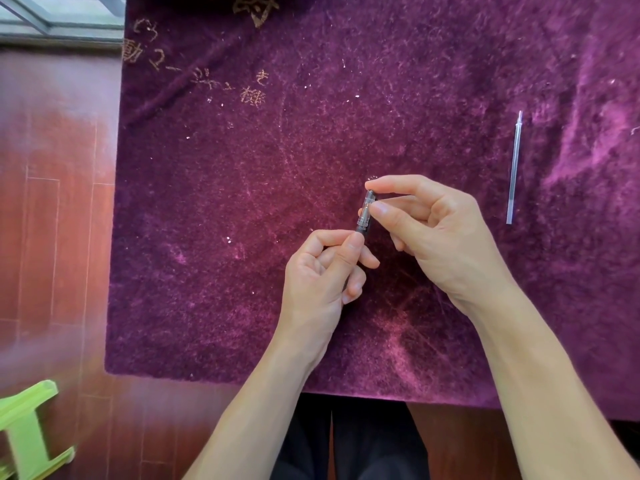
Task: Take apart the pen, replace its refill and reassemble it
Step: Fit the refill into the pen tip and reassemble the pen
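Both hands hovering over the middle of the purple-cloth surface (242,202), left hand (322,271) pinching the pen (364,211) by its dark barrel, right hand (433,223) pinching its clear end, spare refill (514,168) lying near the right edge, well apart

A fuzzy, matt purple cloth (311,140) fills most of the frame, with golden embroidered characters (252,95) at upper left. The pen (365,211) at centre shows clear glossy plastic. The refill (514,168) at right looks translucent and smooth. Reddish polished wood flooring (55,202) lies left.
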The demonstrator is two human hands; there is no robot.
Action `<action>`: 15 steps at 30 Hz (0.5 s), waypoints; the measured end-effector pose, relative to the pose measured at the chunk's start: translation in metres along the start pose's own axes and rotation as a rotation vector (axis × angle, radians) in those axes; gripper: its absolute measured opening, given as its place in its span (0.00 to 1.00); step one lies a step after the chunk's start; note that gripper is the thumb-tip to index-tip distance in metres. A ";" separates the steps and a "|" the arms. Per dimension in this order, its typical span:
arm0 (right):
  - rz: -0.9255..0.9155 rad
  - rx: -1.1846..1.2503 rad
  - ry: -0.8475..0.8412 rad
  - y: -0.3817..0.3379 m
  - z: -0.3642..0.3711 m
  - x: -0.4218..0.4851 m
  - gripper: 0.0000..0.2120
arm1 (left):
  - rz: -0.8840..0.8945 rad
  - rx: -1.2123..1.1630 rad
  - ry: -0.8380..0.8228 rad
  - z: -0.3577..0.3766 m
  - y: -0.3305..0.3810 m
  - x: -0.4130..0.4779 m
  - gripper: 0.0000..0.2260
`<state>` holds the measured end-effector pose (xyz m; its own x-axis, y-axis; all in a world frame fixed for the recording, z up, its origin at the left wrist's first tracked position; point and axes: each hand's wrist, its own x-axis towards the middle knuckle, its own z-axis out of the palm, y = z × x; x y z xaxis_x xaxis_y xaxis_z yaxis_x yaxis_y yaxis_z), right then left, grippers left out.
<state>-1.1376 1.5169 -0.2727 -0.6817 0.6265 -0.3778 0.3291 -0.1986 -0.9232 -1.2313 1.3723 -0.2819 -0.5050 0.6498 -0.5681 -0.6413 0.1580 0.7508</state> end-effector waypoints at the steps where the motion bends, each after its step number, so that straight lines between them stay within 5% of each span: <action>1: -0.003 -0.007 0.003 0.000 0.000 -0.001 0.10 | 0.003 0.004 0.000 0.000 0.000 0.000 0.05; 15: -0.064 -0.010 0.156 0.008 0.013 -0.010 0.08 | 0.007 0.033 0.001 0.002 0.002 -0.002 0.04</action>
<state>-1.1366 1.4985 -0.2775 -0.5919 0.7476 -0.3014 0.2953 -0.1469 -0.9441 -1.2301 1.3723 -0.2786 -0.5100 0.6506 -0.5627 -0.6185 0.1773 0.7655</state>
